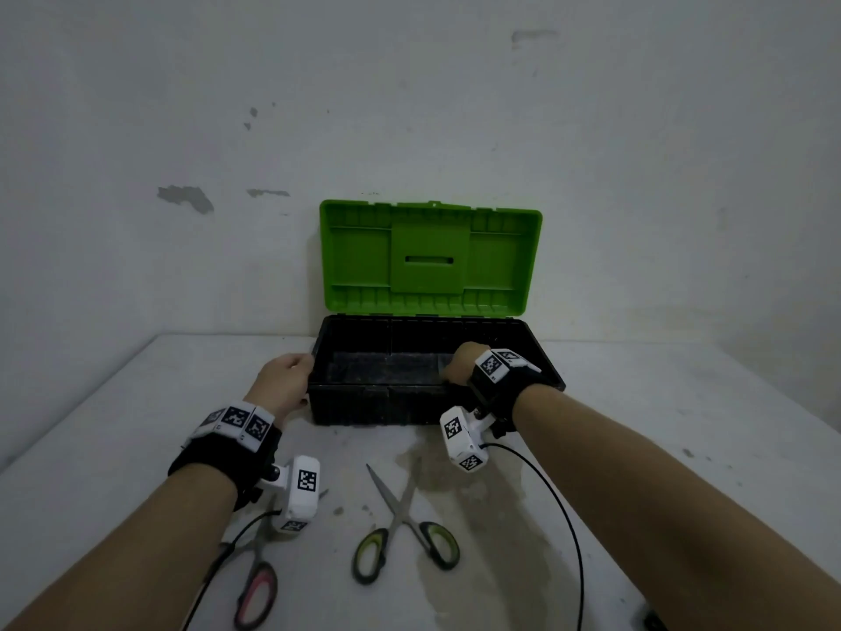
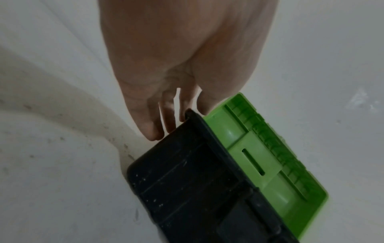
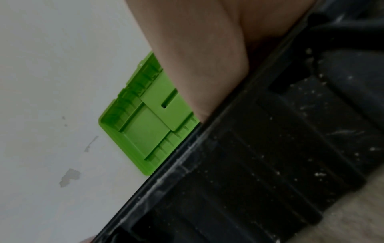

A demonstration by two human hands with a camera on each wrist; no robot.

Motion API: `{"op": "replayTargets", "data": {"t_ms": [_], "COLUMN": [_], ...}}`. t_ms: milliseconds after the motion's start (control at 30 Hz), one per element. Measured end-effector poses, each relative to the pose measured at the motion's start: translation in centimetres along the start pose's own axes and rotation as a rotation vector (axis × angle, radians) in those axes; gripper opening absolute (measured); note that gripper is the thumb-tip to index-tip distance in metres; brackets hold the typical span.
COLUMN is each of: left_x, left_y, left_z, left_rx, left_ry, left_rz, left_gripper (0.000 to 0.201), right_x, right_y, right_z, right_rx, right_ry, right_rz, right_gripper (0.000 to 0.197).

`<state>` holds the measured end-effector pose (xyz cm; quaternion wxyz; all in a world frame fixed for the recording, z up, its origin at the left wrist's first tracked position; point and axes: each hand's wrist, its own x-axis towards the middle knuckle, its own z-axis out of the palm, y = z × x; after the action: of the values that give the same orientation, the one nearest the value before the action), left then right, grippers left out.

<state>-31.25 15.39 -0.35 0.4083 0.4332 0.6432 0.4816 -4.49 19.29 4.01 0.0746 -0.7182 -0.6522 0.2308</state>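
Note:
A black toolbox (image 1: 387, 405) stands on the table against the wall, its green lid (image 1: 428, 257) raised upright. The inside looks bare and dusty. My left hand (image 1: 286, 375) is at the box's left end; in the left wrist view its fingers (image 2: 164, 121) lie fairly straight against the end wall (image 2: 187, 180), below the lid (image 2: 259, 156). My right hand (image 1: 459, 362) reaches over the front rim near the right end, thumb on the front and fingers down inside. In the right wrist view the palm (image 3: 207, 65) lies on the rim (image 3: 207, 148) and hides the fingers.
Green-handled scissors (image 1: 405, 530) lie open on the white table (image 1: 637, 425) in front of the box. Pink-handled scissors (image 1: 257, 580) lie at the front left, partly under my left wrist camera. A stain marks the table near them. The wall is right behind the lid.

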Motion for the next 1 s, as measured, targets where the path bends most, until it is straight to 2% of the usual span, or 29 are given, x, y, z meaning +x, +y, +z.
{"op": "replayTargets", "data": {"t_ms": [33, 133, 333, 433, 533, 600, 733, 900, 1000], "left_x": [-0.5, -2.5, -8.9, -12.5, -15.6, -17.0, -19.0, -19.9, -19.7], "left_y": [0.2, 0.8, 3.1, 3.2, 2.0, 1.1, 0.0, -0.7, -1.1], "left_z": [-0.3, -0.9, 0.3, 2.2, 4.2, 5.3, 6.3, 7.0, 7.3], "left_rx": [0.04, 0.185, 0.564, 0.656, 0.727, 0.771, 0.881, 1.068, 1.143], "left_ry": [0.003, 0.031, 0.126, 0.047, -0.118, -0.166, -0.178, -0.192, -0.202], "left_rz": [0.012, 0.077, 0.234, 0.286, 0.262, 0.25, 0.225, 0.146, 0.105], "left_gripper": [0.029, 0.038, 0.035, 0.034, 0.034, 0.033, 0.027, 0.042, 0.039], "right_x": [-0.8, -2.5, -8.9, -13.0, -16.3, -18.0, -19.7, -20.0, -19.5], "right_y": [0.2, 0.6, 4.4, 8.2, 12.8, 15.7, 20.4, 23.8, 24.7], "right_z": [-0.4, -1.1, -3.7, -4.9, -5.2, -5.1, -4.8, -4.5, -3.8], "right_rx": [-0.024, -0.04, -0.062, -0.011, 0.067, 0.041, -0.036, -0.185, -0.198], "right_ry": [0.021, 0.142, 0.283, 0.305, 0.316, 0.316, 0.314, 0.249, 0.211], "right_rz": [-0.014, -0.046, -0.157, -0.169, -0.092, -0.053, 0.036, 0.136, 0.161], "right_gripper": [0.024, 0.031, 0.036, 0.033, 0.028, 0.026, 0.028, 0.033, 0.029]}}
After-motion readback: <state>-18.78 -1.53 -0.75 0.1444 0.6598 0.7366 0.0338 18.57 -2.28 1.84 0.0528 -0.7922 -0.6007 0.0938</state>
